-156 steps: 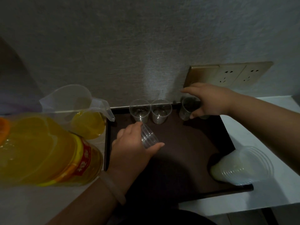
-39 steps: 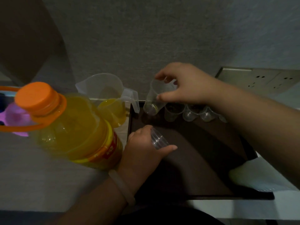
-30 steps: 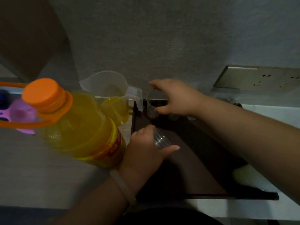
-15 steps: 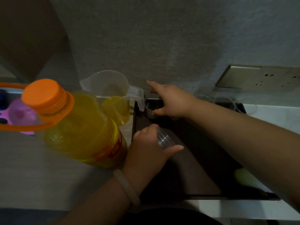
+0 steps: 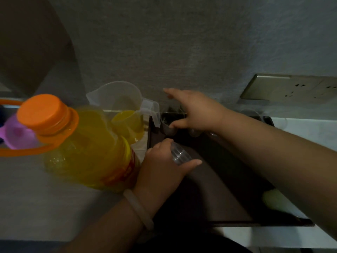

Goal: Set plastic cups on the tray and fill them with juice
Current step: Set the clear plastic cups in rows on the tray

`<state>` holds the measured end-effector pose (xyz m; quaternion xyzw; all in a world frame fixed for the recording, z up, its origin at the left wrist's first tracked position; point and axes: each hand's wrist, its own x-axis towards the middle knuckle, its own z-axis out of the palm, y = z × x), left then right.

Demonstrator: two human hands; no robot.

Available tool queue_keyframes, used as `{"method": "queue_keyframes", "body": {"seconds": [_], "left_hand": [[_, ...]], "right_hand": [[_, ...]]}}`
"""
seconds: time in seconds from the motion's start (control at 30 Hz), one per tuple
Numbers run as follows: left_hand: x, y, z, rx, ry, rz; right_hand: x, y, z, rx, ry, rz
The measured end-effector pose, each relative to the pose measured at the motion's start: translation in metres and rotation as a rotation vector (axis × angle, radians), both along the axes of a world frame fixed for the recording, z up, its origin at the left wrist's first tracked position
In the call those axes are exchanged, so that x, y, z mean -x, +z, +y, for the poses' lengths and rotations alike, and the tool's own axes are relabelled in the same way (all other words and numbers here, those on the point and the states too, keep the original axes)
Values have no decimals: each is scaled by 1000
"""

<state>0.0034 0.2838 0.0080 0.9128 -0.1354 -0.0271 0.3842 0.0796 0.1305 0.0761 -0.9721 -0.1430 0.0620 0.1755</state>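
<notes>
At far-left corner of tray (image 5: pixel 209 189), cup (image 5: pixel 167 129) under thumb of right grip (image 5: pixel 193 114), hold unclear; stacked cups (image 5: pixel 179 156) clasped in left grip (image 5: pixel 162 168) nearby; jug (image 5: pixel 120 106), juice bottle (image 5: pixel 87 143) just left.

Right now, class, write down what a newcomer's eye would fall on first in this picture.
The big yellow juice bottle with its orange cap, near left, stands out first. Behind it a clear pitcher holds some juice. Over the dark tray, the left hand grips a stack of cups while the right hand reaches a cup at its far-left corner.
</notes>
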Motion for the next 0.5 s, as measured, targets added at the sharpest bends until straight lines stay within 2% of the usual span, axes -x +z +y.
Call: {"method": "queue_keyframes", "body": {"seconds": [0.1, 0.17, 0.23, 0.37, 0.43, 0.5], "left_hand": [[-4, 3, -1, 108, 96, 161], [-4, 2, -3, 132, 144, 190], [-4, 4, -4, 168, 144, 197], [-6, 7, 1, 132, -13, 331], [-5, 6, 5, 112, -56, 290], [1, 9, 6, 100, -107, 160]], "right_hand": [[15, 35, 2, -93, -125, -73], [28, 52, 6, -120, -214, 2], [42, 59, 10, -43, -242, 118], [68, 46, 17, -61, -328, 267], [78, 33, 18, -125, -397, 277], [87, 21, 18, -200, -427, 318]]}}
